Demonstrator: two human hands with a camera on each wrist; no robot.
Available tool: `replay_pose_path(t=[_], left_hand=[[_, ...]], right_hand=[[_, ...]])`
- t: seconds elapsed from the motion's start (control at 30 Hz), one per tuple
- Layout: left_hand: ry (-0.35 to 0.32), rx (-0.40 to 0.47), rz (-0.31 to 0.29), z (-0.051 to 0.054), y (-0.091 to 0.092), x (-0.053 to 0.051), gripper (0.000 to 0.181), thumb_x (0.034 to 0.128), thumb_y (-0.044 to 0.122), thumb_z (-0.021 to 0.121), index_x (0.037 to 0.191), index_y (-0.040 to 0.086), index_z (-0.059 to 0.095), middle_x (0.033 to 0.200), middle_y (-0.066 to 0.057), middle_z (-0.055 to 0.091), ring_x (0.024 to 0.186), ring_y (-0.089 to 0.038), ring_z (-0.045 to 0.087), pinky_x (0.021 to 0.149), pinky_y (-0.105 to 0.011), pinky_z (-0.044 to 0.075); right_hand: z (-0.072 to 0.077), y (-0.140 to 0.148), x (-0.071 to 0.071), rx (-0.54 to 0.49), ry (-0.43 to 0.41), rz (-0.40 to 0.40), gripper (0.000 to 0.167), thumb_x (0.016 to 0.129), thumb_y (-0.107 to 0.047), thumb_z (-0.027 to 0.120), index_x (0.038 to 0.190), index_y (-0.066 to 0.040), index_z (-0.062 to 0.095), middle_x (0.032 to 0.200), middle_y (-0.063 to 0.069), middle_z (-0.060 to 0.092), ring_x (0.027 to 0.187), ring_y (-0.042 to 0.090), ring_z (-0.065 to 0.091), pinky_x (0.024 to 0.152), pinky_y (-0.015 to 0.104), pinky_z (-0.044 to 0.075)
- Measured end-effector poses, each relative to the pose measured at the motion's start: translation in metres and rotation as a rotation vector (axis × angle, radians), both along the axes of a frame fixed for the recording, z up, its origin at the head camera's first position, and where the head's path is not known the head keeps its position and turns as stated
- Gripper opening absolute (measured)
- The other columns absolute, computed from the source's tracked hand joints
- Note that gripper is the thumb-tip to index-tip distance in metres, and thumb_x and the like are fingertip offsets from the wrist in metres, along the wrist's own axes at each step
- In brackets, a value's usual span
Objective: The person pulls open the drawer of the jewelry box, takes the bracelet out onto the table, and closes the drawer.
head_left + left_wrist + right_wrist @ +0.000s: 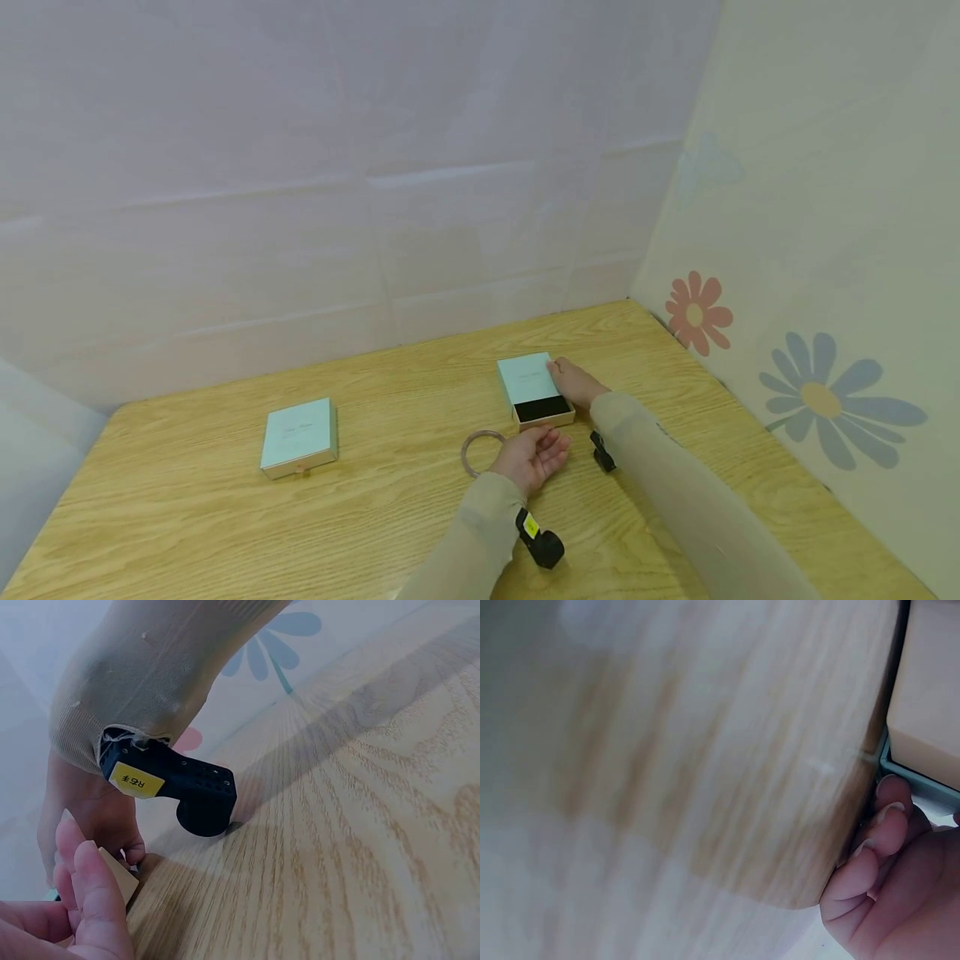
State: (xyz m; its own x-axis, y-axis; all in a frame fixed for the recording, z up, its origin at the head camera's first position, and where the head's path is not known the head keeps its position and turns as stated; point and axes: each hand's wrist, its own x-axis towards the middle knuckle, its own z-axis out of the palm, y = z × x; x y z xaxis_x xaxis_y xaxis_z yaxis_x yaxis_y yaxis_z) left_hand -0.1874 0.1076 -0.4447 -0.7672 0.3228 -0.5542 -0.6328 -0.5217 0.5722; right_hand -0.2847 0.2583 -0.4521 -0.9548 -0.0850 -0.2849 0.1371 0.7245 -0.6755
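Observation:
A pale mint drawer box point(528, 379) lies on the table with its drawer point(545, 422) partly pulled out, baring a black interior. My right hand point(577, 383) grips the box's right side, thumb on top and fingers point(855, 874) curled along the lower edge. At the drawer's front is my left hand point(531, 460), palm turned up, thumb and finger pinched together at the middle of that front; the small part between them is hidden. A translucent pinkish bangle point(467, 457) rests on the table beside the left hand, which partly covers it.
A second mint box point(300, 435), closed and with a small pull tab, sits on the left of the wooden table point(187, 492). Pale sheeting point(300, 167) hangs behind the table, and a flower-printed wall point(825, 250) stands along its right edge. Each wrist carries a black camera.

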Motion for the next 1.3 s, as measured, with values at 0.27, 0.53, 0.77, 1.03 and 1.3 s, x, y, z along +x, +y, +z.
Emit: replay_pose_path(t=[0.27,0.53,0.77,1.03,1.3], left_hand=[[0.006,-0.006,0.004,-0.0005,-0.0001,-0.0011,0.018,0.1028,0.004,0.045,0.114,-0.006,0.054,0.077,-0.005,0.060,0.067,-0.011,0.065,0.063,-0.021,0.054],[0.011,-0.008,0.001,-0.0010,0.0008,-0.0017,0.018,0.1033,0.004,0.043,0.115,-0.007,0.054,0.076,-0.004,0.060,0.067,-0.011,0.065,0.063,-0.020,0.053],[0.008,-0.008,0.001,-0.0004,0.0008,-0.0017,0.018,0.1031,0.004,0.044,0.113,-0.007,0.054,0.076,-0.004,0.060,0.067,-0.011,0.065,0.064,-0.021,0.054],[0.010,-0.012,0.004,-0.0005,0.0007,-0.0015,0.019,0.1032,0.003,0.043,0.116,-0.007,0.053,0.079,-0.005,0.060,0.068,-0.011,0.065,0.064,-0.021,0.054],[0.005,-0.014,-0.002,-0.0008,0.0007,-0.0026,0.017,0.1027,0.004,0.045,0.110,-0.006,0.056,0.077,-0.005,0.059,0.068,-0.011,0.064,0.064,-0.020,0.054]], right_hand=[[0.0029,-0.0016,0.0005,0.002,-0.008,-0.006,0.055,0.109,-0.035,0.019,0.141,0.008,0.031,0.145,0.028,0.037,0.137,0.041,0.031,0.112,0.053,0.025],[0.0043,-0.0024,0.0006,0.013,-0.003,-0.009,0.055,0.109,-0.034,0.019,0.141,0.008,0.031,0.146,0.029,0.036,0.137,0.041,0.030,0.112,0.052,0.024],[0.0011,-0.0015,-0.0013,0.020,0.006,-0.003,0.054,0.109,-0.035,0.020,0.138,0.008,0.034,0.142,0.028,0.040,0.135,0.041,0.034,0.111,0.052,0.027],[0.0009,-0.0009,-0.0012,0.012,0.001,-0.004,0.055,0.109,-0.034,0.020,0.141,0.009,0.031,0.145,0.030,0.036,0.137,0.042,0.031,0.112,0.053,0.025],[0.0014,-0.0008,0.0004,0.022,0.006,0.006,0.054,0.109,-0.033,0.020,0.139,0.009,0.033,0.143,0.029,0.038,0.135,0.042,0.033,0.111,0.053,0.027]])
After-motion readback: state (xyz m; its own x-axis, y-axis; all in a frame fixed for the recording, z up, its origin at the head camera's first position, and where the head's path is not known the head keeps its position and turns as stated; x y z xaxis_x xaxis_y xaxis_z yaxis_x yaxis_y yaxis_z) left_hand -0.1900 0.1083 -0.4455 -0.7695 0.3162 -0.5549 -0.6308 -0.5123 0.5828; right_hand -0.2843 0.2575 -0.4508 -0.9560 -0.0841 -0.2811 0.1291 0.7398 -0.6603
